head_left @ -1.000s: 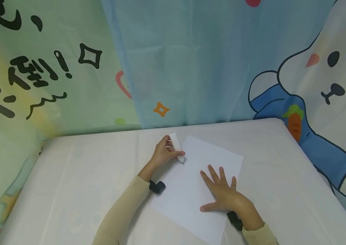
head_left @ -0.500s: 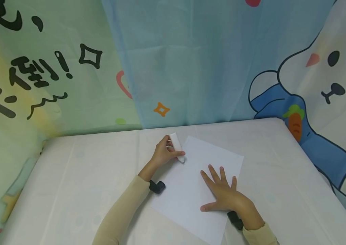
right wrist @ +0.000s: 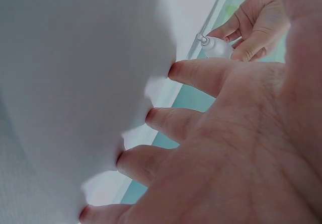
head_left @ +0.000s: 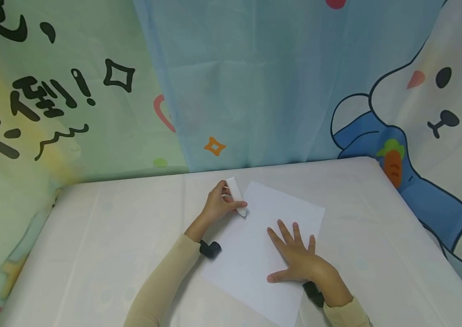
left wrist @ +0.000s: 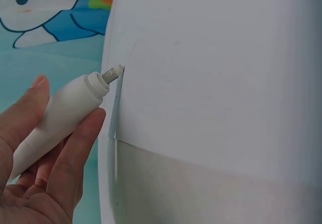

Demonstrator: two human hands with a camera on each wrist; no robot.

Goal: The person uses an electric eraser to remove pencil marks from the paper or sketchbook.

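In the head view, my left hand (head_left: 216, 203) pinches a thick white electric eraser (head_left: 236, 195) between thumb and fingers, near the far left edge of a white sheet of paper (head_left: 251, 268). The left wrist view shows the eraser's narrow metal collar and pale tip (left wrist: 119, 69) right at the paper's surface, beside a short thin line. My right hand (head_left: 300, 263) presses on the paper's right part with straight, spread fingers. In the right wrist view, its fingertips (right wrist: 173, 70) meet the sheet, with the left hand and eraser beyond.
The table is covered with a white cloth (head_left: 125, 254). Behind it hangs a printed curtain (head_left: 255, 91) with lettering and a cartoon rabbit, close to the table's far edge. Both wrists wear black camera mounts (head_left: 209, 250).
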